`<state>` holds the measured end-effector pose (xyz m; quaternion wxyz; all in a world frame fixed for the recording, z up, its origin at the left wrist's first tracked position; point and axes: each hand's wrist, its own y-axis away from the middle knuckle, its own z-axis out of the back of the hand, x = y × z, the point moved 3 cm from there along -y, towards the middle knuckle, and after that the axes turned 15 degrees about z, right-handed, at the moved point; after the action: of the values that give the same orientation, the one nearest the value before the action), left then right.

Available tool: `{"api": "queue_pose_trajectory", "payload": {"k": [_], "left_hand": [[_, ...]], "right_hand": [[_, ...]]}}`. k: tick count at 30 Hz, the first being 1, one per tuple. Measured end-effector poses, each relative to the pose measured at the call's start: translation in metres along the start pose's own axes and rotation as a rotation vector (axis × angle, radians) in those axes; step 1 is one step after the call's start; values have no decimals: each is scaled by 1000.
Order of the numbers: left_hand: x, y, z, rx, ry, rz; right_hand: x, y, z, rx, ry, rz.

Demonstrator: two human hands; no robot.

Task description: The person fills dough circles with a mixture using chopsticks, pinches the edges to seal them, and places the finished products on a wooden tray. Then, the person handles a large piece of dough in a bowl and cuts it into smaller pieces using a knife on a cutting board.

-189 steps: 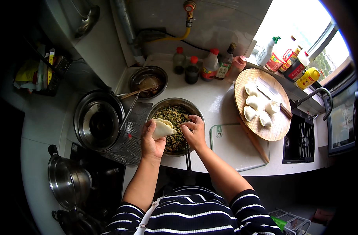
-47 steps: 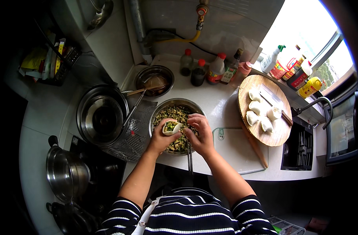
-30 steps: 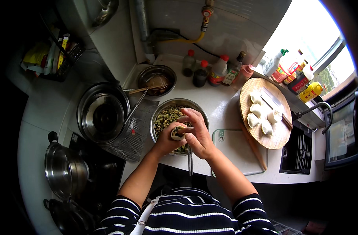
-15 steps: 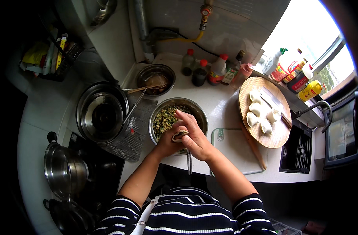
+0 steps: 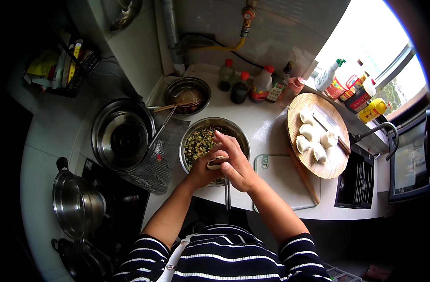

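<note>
My left hand (image 5: 201, 175) is cupped around a dumpling (image 5: 216, 163), whose pale rolled dough edge shows between my hands. My right hand (image 5: 239, 170) presses against it from the other side, thumb by the dough and fingers reaching over the top. Much of the dumpling is hidden by the fingers. Below the hands is a steel bowl (image 5: 245, 137) of chopped green and brown filling (image 5: 197, 143). A pair of metal handles (image 5: 227, 195) sticks out over its near rim.
Several white dumplings (image 5: 307, 131) and a knife (image 5: 343, 144) lie on a round wooden board (image 5: 324, 170) at right. A rolling pin (image 5: 305, 181) crosses a cutting board (image 5: 283, 190). Bottles (image 5: 240, 89) line the back. Steel basins (image 5: 123, 136) and a bowl with chopsticks (image 5: 203, 101) stand left.
The fingers of my right hand have shifted slightly over the dumpling, and its dough edge looks a little rounder and more open. Everything else stays in place.
</note>
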<state>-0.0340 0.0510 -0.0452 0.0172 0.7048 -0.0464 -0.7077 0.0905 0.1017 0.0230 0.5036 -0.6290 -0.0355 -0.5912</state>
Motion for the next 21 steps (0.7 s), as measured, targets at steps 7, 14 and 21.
{"api": "queue_pose_trajectory", "payload": {"k": [7,14,21], "left_hand": [[0,0,4,8,-120,86],[-9,0,0,-9,-78,94],[-9,0,1,0,-29,123]], "right_hand": [[1,0,-2,-95,-208,-57],[-10,3,-2,-42,-190,-83],[-4,-3,1,7,-39,-31]]}}
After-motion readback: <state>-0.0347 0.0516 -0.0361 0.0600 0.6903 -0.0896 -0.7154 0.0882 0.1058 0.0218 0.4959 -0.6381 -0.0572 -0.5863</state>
